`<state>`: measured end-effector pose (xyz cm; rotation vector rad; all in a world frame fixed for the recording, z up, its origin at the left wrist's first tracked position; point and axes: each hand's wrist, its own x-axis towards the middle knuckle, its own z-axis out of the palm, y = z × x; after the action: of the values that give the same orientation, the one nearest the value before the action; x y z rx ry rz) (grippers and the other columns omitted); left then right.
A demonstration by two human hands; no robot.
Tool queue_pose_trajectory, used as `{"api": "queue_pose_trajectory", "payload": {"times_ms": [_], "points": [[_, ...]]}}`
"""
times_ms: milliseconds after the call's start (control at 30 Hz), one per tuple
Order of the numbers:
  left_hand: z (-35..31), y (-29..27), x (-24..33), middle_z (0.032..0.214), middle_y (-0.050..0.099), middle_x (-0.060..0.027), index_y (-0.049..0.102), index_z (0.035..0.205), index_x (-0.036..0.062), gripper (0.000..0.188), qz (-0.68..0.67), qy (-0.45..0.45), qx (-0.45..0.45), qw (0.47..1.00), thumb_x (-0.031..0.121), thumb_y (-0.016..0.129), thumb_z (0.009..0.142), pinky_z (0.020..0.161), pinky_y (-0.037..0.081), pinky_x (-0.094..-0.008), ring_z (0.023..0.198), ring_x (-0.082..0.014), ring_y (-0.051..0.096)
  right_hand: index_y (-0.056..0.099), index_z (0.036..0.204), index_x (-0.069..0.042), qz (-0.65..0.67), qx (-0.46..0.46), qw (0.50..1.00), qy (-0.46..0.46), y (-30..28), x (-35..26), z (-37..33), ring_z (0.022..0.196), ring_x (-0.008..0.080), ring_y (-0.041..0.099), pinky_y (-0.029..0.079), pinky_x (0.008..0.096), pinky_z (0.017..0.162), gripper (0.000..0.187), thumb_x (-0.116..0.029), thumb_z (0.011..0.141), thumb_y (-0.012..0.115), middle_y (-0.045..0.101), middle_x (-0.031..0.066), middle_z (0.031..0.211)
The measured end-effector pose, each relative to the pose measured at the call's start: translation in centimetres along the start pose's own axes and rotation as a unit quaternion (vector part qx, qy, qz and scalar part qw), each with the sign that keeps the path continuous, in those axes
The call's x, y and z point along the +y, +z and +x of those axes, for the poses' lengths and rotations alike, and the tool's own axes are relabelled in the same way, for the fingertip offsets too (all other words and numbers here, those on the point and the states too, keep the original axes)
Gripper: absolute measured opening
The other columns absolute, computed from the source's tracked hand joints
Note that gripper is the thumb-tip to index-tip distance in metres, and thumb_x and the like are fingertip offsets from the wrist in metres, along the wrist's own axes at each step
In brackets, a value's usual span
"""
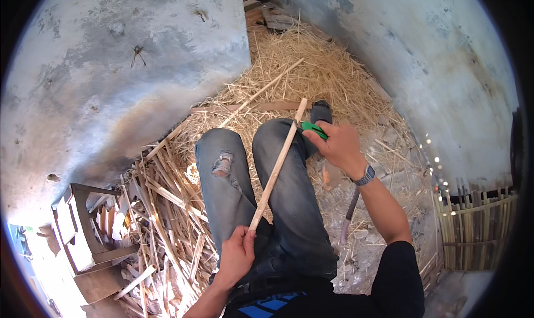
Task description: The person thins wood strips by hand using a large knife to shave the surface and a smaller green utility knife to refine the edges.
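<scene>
A long pale wooden strip (276, 170) slants across my lap, its far end beyond my right knee. Its near end is pinched in the fingers of my left hand (236, 258), low over my lap. My right hand (340, 146), with a watch on its wrist, is closed round a green-handled utility knife (315, 130). The knife's blade meets the strip near its far end, just past the knee. Much of the knife's handle is hidden inside my fist.
Wood shavings and split strips (167, 206) are heaped at my left, beside a wooden frame (92, 229). Straw (334, 62) covers the floor ahead, between two plastered walls (434, 67). A dark rod (350, 212) lies at my right, near a slatted bamboo basket (473, 229).
</scene>
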<state>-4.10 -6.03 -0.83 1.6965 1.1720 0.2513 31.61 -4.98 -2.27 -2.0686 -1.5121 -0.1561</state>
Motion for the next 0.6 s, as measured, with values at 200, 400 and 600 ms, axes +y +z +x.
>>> {"api": "queue_pose_trajectory", "payload": {"times_ms": [200,400,600], "points": [[-0.1,0.6,-0.9,0.056,0.052,-0.0055,0.059,0.092,0.0002,0.025,-0.016,0.003,-0.021,1.000,0.021,0.055,0.104,0.049,0.037,-0.0317,0.050,-0.0118,0.047,0.056,0.073,-0.005,0.494,-0.169,0.823,0.223,-0.8,0.9,-1.7,0.045,0.0157,0.039,0.032,0.0322,0.045,0.056,-0.056,0.096,0.060,0.040,0.0012,0.055],[0.0,0.7,-0.7,0.059,0.057,-0.0172,0.060,0.093,0.0013,0.017,-0.005,0.001,-0.023,1.000,0.017,0.058,0.101,0.049,0.041,-0.0400,0.050,-0.0308,0.059,0.059,0.080,-0.004,0.349,-0.079,0.919,0.168,-1.2,-0.9,-2.3,0.053,0.0089,0.043,0.034,0.0288,0.050,0.047,-0.048,0.092,0.071,0.040,-0.0018,0.056],[0.0,0.7,-0.6,0.058,0.056,-0.0168,0.060,0.094,0.0010,0.018,0.010,0.018,-0.007,1.000,0.017,0.057,0.101,0.049,0.041,-0.0397,0.049,-0.0296,0.059,0.062,0.080,-0.003,0.143,0.012,0.989,0.044,-0.9,-2.2,-1.1,0.052,0.0288,0.054,0.044,0.0395,0.053,0.048,-0.049,0.089,0.072,0.051,0.0121,0.056]]}}
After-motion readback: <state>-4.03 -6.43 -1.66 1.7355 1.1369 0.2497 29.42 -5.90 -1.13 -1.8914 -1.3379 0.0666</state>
